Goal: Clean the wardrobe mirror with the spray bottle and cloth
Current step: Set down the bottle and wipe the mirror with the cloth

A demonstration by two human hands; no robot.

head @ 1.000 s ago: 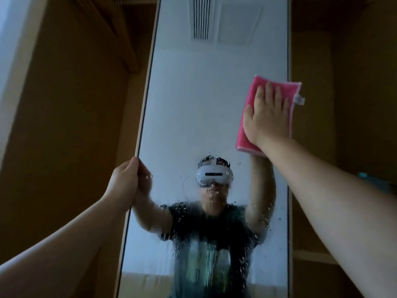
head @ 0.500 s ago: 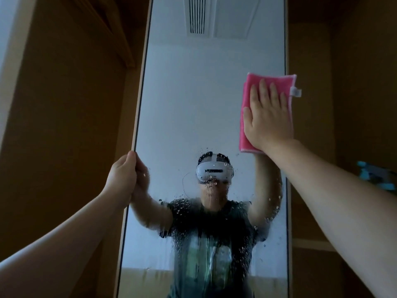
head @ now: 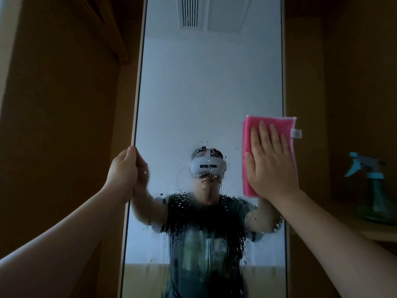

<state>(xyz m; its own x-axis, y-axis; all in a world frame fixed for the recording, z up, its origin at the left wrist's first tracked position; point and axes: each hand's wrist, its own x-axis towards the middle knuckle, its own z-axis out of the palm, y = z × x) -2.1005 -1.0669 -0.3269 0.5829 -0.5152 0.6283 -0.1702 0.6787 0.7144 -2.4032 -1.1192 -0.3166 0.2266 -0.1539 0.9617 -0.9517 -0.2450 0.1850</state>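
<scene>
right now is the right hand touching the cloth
Touching. The head view shows the right hand pressed flat on the pink cloth, fingers straight across it against the mirror.

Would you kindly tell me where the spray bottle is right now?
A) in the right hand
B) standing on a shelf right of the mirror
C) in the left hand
B: the spray bottle stands on the shelf beside the mirror; the right hand presses the cloth, the left hand grips the mirror's edge.
</scene>
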